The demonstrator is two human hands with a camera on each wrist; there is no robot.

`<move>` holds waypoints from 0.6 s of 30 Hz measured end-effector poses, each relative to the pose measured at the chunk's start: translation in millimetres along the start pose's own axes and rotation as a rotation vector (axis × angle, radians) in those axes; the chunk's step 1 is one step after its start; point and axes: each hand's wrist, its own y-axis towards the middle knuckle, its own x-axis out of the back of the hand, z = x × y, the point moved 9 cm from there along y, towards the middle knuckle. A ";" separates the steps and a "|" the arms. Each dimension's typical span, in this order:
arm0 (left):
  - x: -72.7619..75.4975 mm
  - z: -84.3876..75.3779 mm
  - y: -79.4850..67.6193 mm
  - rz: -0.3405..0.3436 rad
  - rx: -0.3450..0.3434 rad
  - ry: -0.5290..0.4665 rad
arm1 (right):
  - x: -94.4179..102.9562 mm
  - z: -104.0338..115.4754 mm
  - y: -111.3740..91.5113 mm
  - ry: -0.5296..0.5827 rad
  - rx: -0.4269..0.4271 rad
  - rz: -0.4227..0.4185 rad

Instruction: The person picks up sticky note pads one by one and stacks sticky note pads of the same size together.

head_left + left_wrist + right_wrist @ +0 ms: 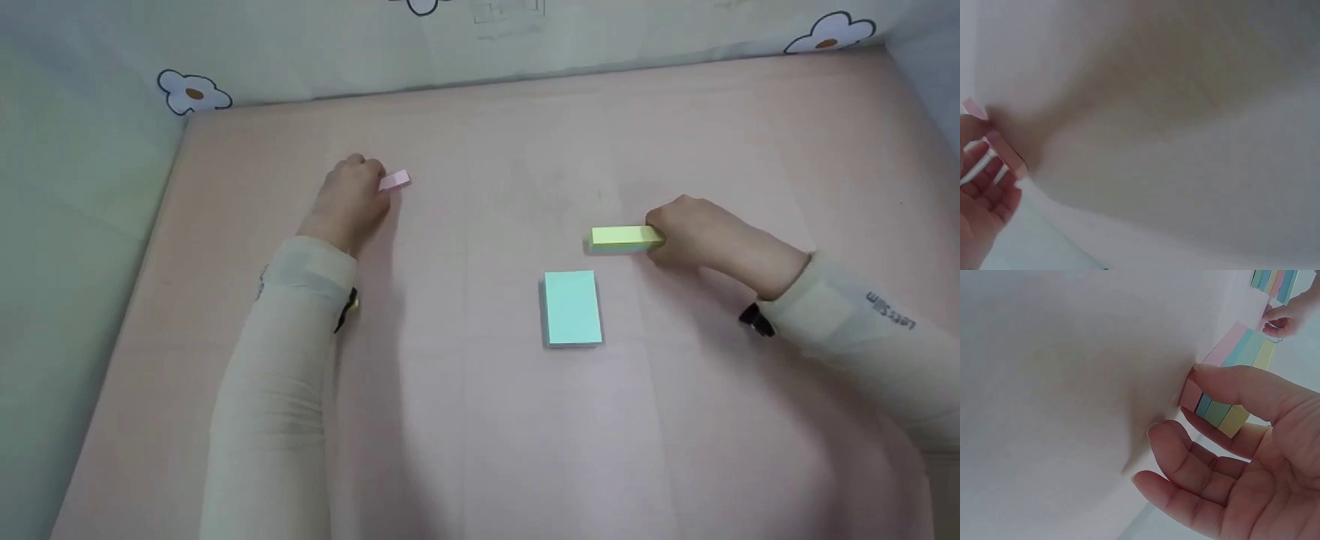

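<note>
My left hand [347, 199] pinches a slim pink block [396, 181] at the far left of the table. In the left wrist view the thumb crosses this pink block [1008, 153] close to the cloth, the other fingers loosely bent. At the right, my right hand [696, 234] grips the end of a narrow layered stack with a yellow top [622, 236]. The right wrist view shows the stack's pink, blue, green and yellow layers [1220, 402], between thumb and index finger, pink nearest the table. The remaining right fingers are bent and apart from it.
A wider stack with a teal top [572, 307] stands on the pink cloth-covered table [487, 420], in front of the yellow-topped stack. Its several coloured layers [1274, 284] show in the right wrist view. Pale fabric walls with flower prints [832, 34] border the table's back and sides.
</note>
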 end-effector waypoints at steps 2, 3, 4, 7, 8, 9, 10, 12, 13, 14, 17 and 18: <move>-2.0 2.7 -0.6 0.023 -0.006 -0.040 | -0.4 0.5 0.0 0.000 0.002 0.000; -2.5 4.1 -0.7 0.033 -0.008 -0.056 | -0.5 0.7 0.0 -0.001 0.004 -0.002; -2.8 5.4 -1.0 0.042 -0.007 -0.069 | -0.6 0.9 0.0 -0.002 0.006 -0.002; -2.6 8.5 -1.1 0.059 0.006 -0.098 | -0.9 1.3 0.1 -0.002 0.009 -0.004; -2.6 9.0 -1.0 0.064 0.009 -0.100 | -0.9 1.4 0.0 -0.002 0.010 -0.004; -2.7 9.0 -0.6 0.068 0.009 -0.099 | -0.9 1.3 0.0 -0.003 0.011 -0.004; -3.1 9.4 -0.4 0.075 0.015 -0.101 | -0.8 1.5 -0.1 -0.004 0.014 -0.005; -3.8 10.2 0.0 0.090 0.033 -0.111 | -0.3 1.2 -0.4 -0.004 0.017 -0.008; -4.3 10.8 0.0 0.099 0.045 -0.121 | 0.0 1.2 -0.4 -0.007 0.021 -0.010; -4.8 11.5 0.1 0.107 0.057 -0.131 | 0.3 1.0 -0.6 -0.007 0.023 -0.012; -4.7 12.0 0.5 0.116 0.066 -0.144 | 1.2 0.5 -1.2 -0.007 0.023 -0.015; -4.5 11.4 0.6 0.116 0.062 -0.139 | 1.4 0.6 -1.3 -0.007 0.025 -0.015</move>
